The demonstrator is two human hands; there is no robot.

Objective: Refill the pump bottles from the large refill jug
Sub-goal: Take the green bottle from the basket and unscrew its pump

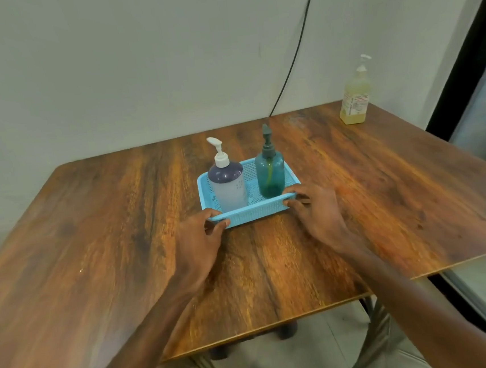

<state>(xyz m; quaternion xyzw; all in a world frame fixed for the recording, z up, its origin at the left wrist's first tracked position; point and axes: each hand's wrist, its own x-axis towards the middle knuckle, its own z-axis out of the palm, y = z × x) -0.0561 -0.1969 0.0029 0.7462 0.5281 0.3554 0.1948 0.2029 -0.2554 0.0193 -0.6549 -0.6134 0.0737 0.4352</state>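
Together, left hand (202, 238) and right hand (315, 209) grip blue basket (253, 211), pump bottles (227, 185) inside, yellow bottle (353, 99) apart

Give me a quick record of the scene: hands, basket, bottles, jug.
left hand: grips the near-left corner of the blue basket
right hand: grips its near-right corner
basket contents: white-pump bottle on the left, teal bottle on the right, both upright
third bottle: yellow bottle, upright at the far right corner of the table
refill jug: not in view
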